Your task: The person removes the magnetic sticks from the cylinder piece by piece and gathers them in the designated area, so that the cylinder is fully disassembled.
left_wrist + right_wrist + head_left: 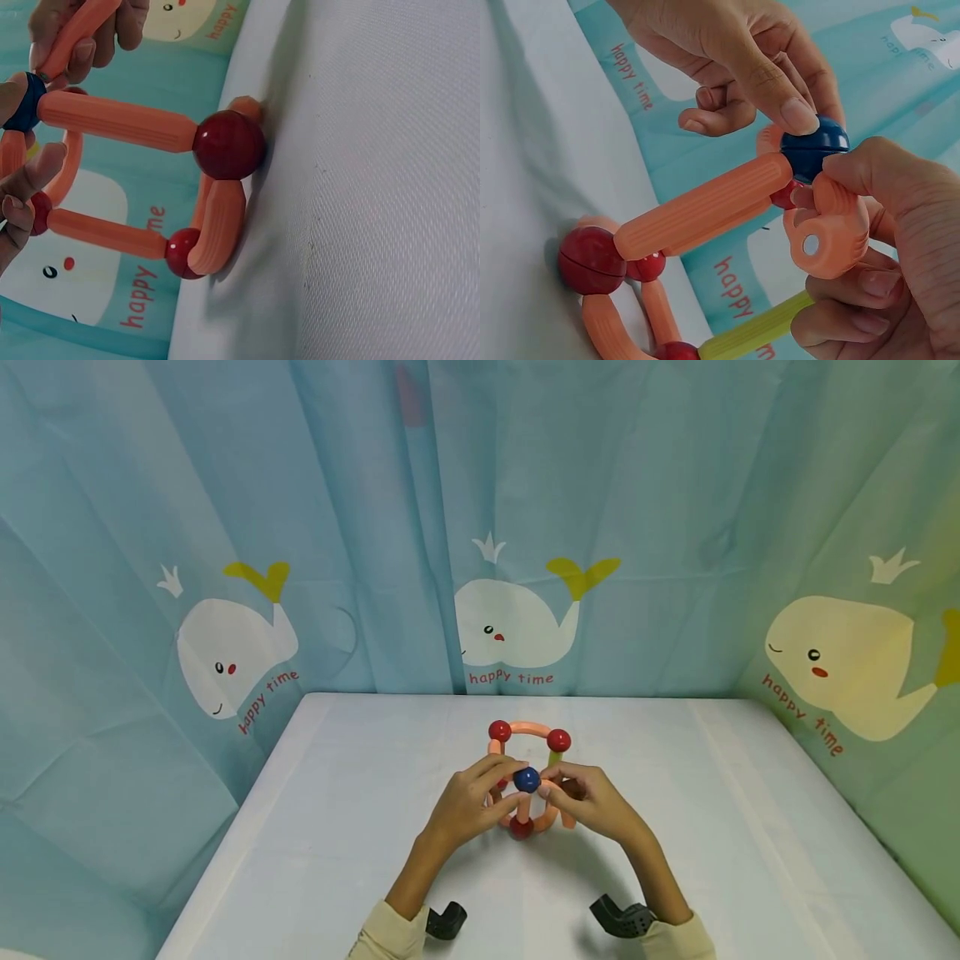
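A frame of magnetic rods and balls stands on the table: straight orange rods (pixel 120 124), curved orange rods, red balls (pixel 229 145) at the corners, and a yellow-green rod (pixel 757 327). A blue ball (pixel 527 779) tops an upright orange rod on the near side. My left hand (pixel 468 802) pinches this ball between thumb and fingers. From the other side, my right hand (pixel 592 797) grips a curved orange rod (pixel 832 236), one end close against the blue ball. Its other end shows a round metal magnet (pixel 811 244).
The structure rests on a white table (pixel 337 860). Behind it hangs a blue-green curtain (pixel 660 527) printed with whales. Black curved devices (pixel 626 917) sit at both wrists, beside beige sleeves (pixel 678 939).
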### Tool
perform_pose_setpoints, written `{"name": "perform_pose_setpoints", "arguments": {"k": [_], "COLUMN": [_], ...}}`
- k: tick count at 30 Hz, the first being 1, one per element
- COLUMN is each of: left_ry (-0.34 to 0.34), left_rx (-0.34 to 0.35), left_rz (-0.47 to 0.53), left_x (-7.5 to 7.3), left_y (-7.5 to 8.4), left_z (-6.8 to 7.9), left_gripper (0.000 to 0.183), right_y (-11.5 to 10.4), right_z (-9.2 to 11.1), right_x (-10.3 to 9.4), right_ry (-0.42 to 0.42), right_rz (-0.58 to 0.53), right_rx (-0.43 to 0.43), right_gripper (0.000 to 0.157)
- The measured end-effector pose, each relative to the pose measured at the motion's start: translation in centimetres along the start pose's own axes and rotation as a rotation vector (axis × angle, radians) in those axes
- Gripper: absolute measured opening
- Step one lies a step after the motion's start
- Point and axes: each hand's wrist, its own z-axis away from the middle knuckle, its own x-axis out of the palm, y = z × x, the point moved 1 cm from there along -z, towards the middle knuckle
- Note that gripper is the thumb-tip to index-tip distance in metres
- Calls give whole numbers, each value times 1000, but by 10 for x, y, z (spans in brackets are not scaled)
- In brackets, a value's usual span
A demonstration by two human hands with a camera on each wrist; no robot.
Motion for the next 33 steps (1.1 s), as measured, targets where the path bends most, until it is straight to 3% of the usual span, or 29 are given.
{"name": "perform_pose_setpoints", "arguments": {"k": [11,19,25,33], "left_ry": [-4,-16,-31,-13], "left_rx": [-4,5,-7,-9], "left_rz": [-12,-20,-6,-21], "left_x": [0,3,2,-1], "left_y": [1,2,3,1], "left_z": [1,-2,-2,-1], "left_gripper": [40,41,39,39], "right_y": [1,10,26,41], "right_z": [1,13,29,44], "right_x": [0,-11,-21,-42], "right_ry": [0,5,35,129], "right_rz": [17,77,175,223], "right_rx": [60,165,303,521], "right_gripper": [12,15,24,31]}}
